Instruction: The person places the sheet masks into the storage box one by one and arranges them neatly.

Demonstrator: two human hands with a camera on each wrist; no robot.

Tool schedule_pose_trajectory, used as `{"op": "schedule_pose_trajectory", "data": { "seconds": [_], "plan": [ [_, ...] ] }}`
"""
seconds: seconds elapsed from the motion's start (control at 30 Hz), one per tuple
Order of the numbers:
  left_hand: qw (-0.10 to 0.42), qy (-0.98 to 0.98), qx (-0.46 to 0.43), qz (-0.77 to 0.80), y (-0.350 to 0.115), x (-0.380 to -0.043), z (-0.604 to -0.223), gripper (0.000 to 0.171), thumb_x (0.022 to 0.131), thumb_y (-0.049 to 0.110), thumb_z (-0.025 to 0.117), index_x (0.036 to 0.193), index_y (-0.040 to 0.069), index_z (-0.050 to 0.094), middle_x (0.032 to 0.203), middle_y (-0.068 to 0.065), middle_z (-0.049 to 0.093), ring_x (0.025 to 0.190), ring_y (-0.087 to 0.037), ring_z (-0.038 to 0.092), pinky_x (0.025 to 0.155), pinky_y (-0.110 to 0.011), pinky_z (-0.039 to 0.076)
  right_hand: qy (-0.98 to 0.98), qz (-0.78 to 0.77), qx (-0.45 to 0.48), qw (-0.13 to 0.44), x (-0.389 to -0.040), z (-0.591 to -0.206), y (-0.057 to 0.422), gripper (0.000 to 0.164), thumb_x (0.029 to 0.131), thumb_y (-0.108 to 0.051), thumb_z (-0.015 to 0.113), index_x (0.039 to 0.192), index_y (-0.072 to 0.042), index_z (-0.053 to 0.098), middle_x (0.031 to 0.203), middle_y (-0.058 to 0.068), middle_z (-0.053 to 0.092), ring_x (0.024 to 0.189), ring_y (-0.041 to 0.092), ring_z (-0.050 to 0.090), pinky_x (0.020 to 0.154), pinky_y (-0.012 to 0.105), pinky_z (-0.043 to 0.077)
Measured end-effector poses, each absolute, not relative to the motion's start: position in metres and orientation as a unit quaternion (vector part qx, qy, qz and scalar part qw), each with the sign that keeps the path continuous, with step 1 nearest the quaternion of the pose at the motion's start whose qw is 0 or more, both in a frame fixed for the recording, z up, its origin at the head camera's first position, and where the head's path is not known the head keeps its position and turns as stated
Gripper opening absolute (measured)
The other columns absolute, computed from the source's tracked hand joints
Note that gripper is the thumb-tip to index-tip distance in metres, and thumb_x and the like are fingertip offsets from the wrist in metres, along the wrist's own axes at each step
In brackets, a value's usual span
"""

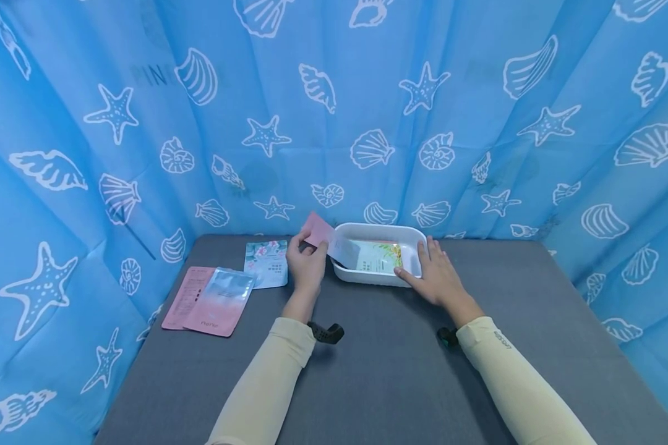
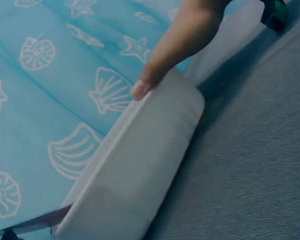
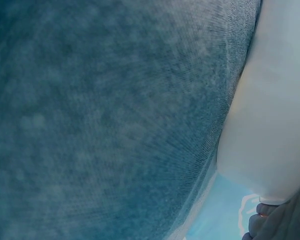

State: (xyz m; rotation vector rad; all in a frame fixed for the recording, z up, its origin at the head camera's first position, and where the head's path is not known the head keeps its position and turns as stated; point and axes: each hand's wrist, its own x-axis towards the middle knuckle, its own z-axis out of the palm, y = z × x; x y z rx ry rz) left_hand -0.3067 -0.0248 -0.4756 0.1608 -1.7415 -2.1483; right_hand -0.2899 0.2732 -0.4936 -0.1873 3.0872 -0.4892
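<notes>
In the head view my left hand point(image 1: 306, 266) pinches a pink-and-white face mask packet point(image 1: 318, 227). That packet slants down over the left end of a white tray point(image 1: 378, 279), its lower end inside the rim. My right hand point(image 1: 441, 278) rests at the tray's right end, with fairly straight fingers on the right rim and the thumb over the front rim. Inside the tray lies a white-and-green face mask packet point(image 1: 374, 256). In the left wrist view, the right thumb point(image 2: 142, 87) touches the rim of the tray point(image 2: 135, 165). The right wrist view shows the tray's outer wall point(image 3: 270, 110) close up.
Left of the tray lie a blue floral packet point(image 1: 267, 266), a pink-and-silver packet point(image 1: 222, 303) and a pink packet point(image 1: 186, 300) partly beneath it. All are on the grey table point(image 1: 389, 364). A blue shell-patterned curtain point(image 1: 334, 167) hangs behind and along both sides.
</notes>
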Motion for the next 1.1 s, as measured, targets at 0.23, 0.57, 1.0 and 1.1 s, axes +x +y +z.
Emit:
{"op": "schedule_pose_trajectory", "data": {
  "seconds": [0.23,0.57,1.0,1.1],
  "plan": [
    [0.208,-0.728,-0.009,-0.653,-0.021,-0.301,-0.489,0.041,0.092,0.009,0.078,0.130,0.003,0.063,0.130,-0.013,0.065,0.117,-0.027,0.060,0.103,-0.044,0.049,0.986,-0.155,-0.058,0.007,-0.292,-0.493,0.275,0.114,0.099,-0.082,0.037,0.169,0.001,0.003,0.176,0.026,-0.007,0.164,0.047,-0.003,0.132,0.063,0.004],
    [0.194,-0.784,0.040,-0.589,-0.027,-0.294,-0.501,0.059,0.094,0.025,0.080,0.145,0.010,0.055,0.136,-0.012,0.062,0.130,-0.034,0.055,0.110,-0.054,0.042,0.986,-0.154,-0.054,0.013,-0.291,-0.493,0.271,0.113,0.099,-0.082,0.037,0.169,0.000,0.003,0.177,0.026,-0.007,0.164,0.048,-0.003,0.132,0.063,0.004],
    [0.156,-0.798,0.004,-0.582,-0.029,-0.288,-0.509,0.035,0.096,0.025,0.077,0.125,0.005,0.071,0.127,-0.018,0.059,0.119,-0.038,0.057,0.104,-0.051,0.047,0.987,-0.150,-0.055,0.012,-0.293,-0.493,0.275,0.114,0.098,-0.083,0.037,0.169,0.000,0.004,0.176,0.027,-0.006,0.164,0.048,-0.001,0.132,0.063,0.006],
    [0.152,-0.797,-0.005,-0.585,-0.029,-0.287,-0.513,0.030,0.096,0.022,0.078,0.119,0.004,0.072,0.127,-0.021,0.059,0.120,-0.042,0.057,0.104,-0.053,0.047,0.987,-0.153,-0.057,0.012,-0.292,-0.494,0.275,0.114,0.098,-0.083,0.037,0.169,0.000,0.004,0.176,0.027,-0.006,0.164,0.049,-0.001,0.131,0.063,0.006]
  ]
}}
